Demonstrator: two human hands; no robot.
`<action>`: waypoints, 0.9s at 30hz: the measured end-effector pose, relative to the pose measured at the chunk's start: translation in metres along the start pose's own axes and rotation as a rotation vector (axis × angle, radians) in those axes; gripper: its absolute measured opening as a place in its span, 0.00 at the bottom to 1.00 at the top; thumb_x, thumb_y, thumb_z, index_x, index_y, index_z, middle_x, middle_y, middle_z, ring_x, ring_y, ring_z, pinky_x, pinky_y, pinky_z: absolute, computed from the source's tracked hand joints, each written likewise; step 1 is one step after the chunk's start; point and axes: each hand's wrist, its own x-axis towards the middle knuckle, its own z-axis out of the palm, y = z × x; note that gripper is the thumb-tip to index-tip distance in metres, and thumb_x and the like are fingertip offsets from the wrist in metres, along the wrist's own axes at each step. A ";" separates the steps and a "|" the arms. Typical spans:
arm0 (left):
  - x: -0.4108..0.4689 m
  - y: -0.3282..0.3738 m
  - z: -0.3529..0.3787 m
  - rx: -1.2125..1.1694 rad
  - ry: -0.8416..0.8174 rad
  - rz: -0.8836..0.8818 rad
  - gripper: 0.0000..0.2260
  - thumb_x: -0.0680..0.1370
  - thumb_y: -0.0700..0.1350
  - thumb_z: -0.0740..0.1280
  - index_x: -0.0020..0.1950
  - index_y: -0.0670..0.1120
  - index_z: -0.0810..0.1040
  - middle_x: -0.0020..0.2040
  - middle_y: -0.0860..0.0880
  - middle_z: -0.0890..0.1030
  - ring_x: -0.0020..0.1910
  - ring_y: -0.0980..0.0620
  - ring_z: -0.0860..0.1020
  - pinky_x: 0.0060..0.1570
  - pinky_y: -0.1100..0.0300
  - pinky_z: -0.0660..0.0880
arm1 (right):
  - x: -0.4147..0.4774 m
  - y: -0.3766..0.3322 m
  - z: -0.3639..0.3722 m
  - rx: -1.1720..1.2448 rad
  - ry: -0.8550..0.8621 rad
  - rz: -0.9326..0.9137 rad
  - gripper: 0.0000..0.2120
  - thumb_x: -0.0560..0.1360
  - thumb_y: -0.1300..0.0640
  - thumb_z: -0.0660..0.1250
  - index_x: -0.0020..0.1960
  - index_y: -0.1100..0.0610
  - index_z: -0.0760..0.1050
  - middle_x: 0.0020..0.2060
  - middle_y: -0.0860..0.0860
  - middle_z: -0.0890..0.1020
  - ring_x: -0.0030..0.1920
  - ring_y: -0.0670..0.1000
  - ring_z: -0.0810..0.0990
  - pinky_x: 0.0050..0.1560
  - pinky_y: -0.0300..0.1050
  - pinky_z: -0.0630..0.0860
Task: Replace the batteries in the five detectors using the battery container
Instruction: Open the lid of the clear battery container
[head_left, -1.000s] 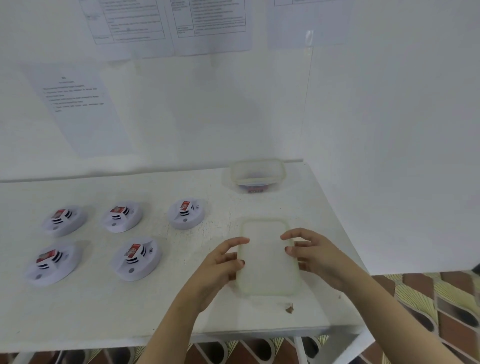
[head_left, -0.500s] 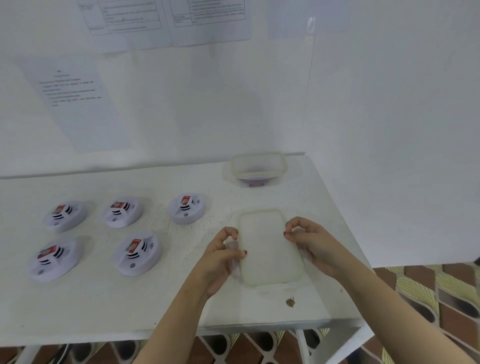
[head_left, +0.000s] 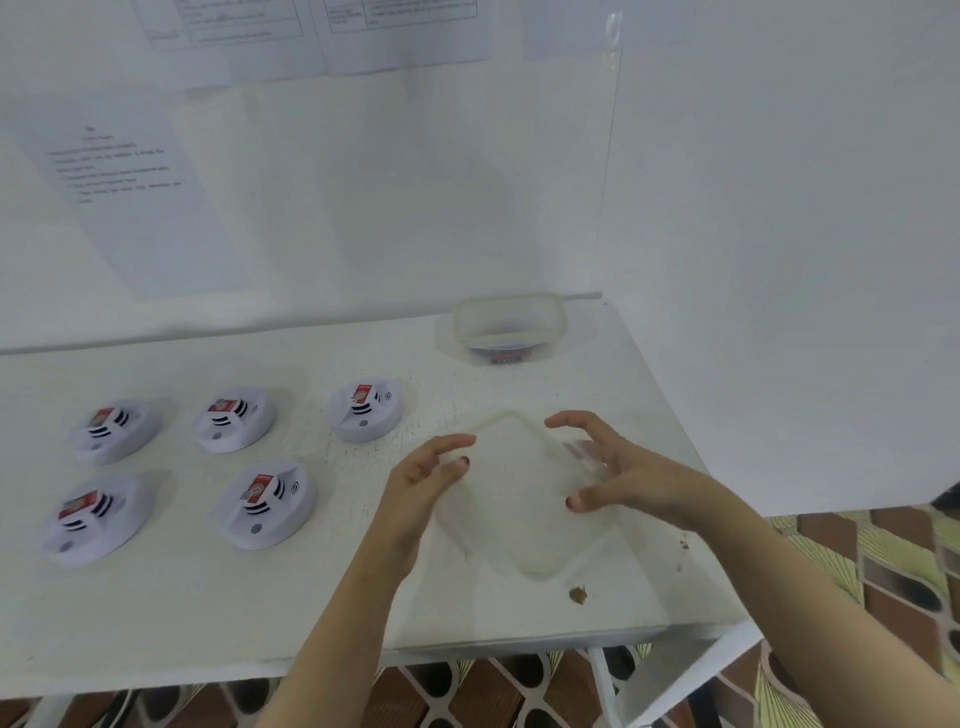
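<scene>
Detectors (head_left: 265, 501), five in all, are spread over the left of the white tabletop (head_left: 156, 613). The lid (head_left: 519, 499), pinched at both edges half a second ago, is now laid askew between the released left hand (head_left: 426, 478) and right hand (head_left: 623, 478), fingers spread. Behind it, the battery container (head_left: 558, 325) is left uncovered, so swapping can likely begin.

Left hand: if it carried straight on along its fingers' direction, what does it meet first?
The translucent rectangular plastic lid, lying right at the left hand's fingertips on the white table. Blur hides whether they touch it now.
</scene>
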 end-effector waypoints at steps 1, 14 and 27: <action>0.002 0.003 -0.003 0.011 -0.028 -0.019 0.11 0.68 0.48 0.70 0.50 0.52 0.84 0.53 0.49 0.82 0.54 0.50 0.76 0.58 0.56 0.70 | 0.003 -0.003 -0.004 -0.024 -0.022 0.005 0.35 0.65 0.61 0.73 0.64 0.37 0.65 0.60 0.49 0.75 0.59 0.55 0.77 0.60 0.51 0.75; -0.008 0.002 -0.015 0.103 0.002 -0.070 0.10 0.75 0.36 0.68 0.49 0.51 0.83 0.48 0.52 0.82 0.44 0.55 0.77 0.45 0.63 0.71 | -0.004 0.007 0.019 -0.146 0.616 0.086 0.19 0.74 0.52 0.68 0.63 0.42 0.69 0.52 0.51 0.75 0.47 0.48 0.79 0.36 0.40 0.79; -0.007 0.019 -0.037 0.189 -0.062 0.021 0.11 0.77 0.38 0.65 0.52 0.53 0.80 0.47 0.50 0.78 0.42 0.55 0.74 0.41 0.65 0.72 | -0.010 -0.002 0.042 -0.153 0.918 -0.028 0.06 0.73 0.58 0.68 0.43 0.46 0.79 0.53 0.49 0.78 0.40 0.50 0.77 0.47 0.45 0.74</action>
